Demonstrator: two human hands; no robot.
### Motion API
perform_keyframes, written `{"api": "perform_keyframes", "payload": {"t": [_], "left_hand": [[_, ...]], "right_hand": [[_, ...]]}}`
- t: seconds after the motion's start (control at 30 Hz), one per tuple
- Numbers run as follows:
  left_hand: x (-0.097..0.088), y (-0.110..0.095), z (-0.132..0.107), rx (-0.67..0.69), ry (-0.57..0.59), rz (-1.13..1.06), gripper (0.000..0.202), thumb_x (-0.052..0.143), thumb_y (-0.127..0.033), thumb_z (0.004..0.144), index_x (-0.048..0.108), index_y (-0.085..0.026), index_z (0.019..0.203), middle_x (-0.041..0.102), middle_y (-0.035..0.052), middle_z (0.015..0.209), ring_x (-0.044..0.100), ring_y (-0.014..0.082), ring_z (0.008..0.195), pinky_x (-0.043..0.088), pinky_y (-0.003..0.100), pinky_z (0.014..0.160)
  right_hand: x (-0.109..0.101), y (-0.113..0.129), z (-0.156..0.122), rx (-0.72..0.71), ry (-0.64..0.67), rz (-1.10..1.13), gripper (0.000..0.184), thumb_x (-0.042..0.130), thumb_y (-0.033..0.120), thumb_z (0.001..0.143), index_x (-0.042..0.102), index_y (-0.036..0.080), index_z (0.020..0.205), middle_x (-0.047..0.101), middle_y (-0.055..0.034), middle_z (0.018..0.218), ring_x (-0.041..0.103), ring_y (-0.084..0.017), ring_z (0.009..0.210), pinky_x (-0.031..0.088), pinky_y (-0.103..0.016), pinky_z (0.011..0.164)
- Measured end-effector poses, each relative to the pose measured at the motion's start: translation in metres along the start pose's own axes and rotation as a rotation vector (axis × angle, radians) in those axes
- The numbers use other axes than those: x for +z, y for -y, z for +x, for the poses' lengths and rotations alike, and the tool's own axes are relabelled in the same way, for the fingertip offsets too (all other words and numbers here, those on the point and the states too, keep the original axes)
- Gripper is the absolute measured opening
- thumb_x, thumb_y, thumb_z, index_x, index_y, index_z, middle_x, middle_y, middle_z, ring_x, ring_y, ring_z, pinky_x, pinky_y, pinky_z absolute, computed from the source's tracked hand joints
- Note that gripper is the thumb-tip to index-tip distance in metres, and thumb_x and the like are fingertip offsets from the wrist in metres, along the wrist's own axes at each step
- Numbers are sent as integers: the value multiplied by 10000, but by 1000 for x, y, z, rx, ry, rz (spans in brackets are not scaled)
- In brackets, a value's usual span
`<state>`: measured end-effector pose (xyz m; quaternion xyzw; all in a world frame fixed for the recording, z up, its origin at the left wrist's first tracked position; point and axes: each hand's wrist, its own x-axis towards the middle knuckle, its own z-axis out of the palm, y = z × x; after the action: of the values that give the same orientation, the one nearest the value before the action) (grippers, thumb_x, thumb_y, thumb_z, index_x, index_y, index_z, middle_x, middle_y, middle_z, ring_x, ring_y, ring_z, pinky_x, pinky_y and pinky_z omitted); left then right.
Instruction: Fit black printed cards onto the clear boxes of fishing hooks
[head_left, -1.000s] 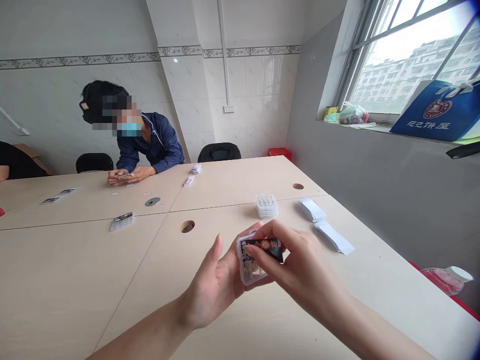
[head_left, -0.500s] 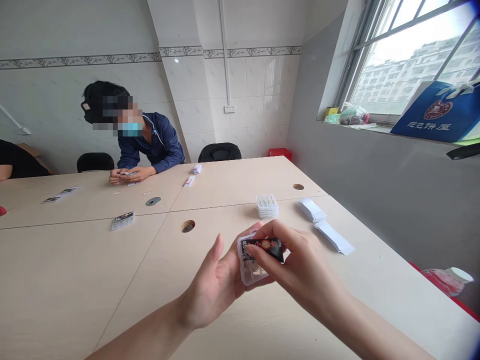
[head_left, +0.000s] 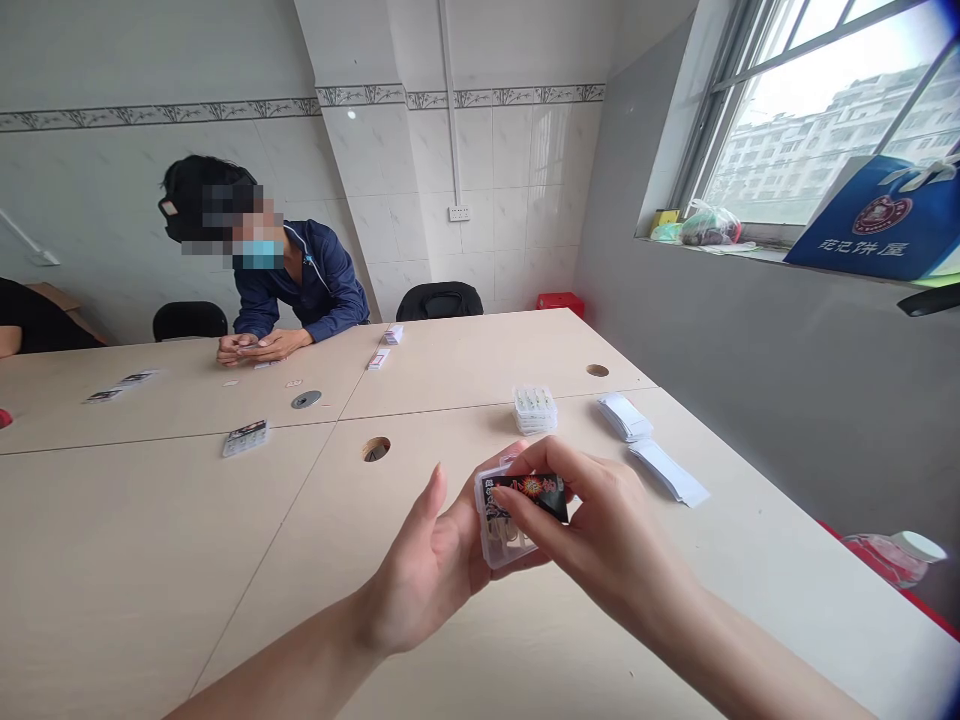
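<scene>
Clear box [head_left: 498, 553]: held in left hand [head_left: 435, 565], thumb apart. Black card [head_left: 535, 489]: gripped by right hand [head_left: 600, 510], askew atop box, seemingly unfinished. Stack [head_left: 535, 407]: beyond box, top uncarded. Carded box [head_left: 246, 439]: left of box, seemingly done.

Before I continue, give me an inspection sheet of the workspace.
Surface: pale table with round holes.
Job's things: clear box with black card over its upper part; whether fully inside, cannot tell.
Clutter: box stack beyond the hands, paper piles to the right, second box to the left.
Hands: left hand holds box; right hand has thumb on card.
Cables: no loose ones seen; conduit runs down to socket.
Surroundings: person across the table, blue bag by window.
</scene>
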<state>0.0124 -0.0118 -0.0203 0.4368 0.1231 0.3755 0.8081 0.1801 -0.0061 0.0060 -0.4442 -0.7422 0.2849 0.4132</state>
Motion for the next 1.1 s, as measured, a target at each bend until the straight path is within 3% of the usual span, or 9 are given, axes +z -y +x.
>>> {"api": "perform_keyframes", "payload": {"t": [1.1], "left_hand": [[0, 0, 0, -3, 18, 10, 715, 111, -651, 934, 214, -272, 1530, 258, 40, 1600, 251, 296, 1447, 204, 515, 1153]], "right_hand": [[0, -1, -1, 3, 8, 11, 84, 608, 182, 854, 601, 262, 881, 706, 50, 849, 622, -125, 689, 481, -224, 576]]}}
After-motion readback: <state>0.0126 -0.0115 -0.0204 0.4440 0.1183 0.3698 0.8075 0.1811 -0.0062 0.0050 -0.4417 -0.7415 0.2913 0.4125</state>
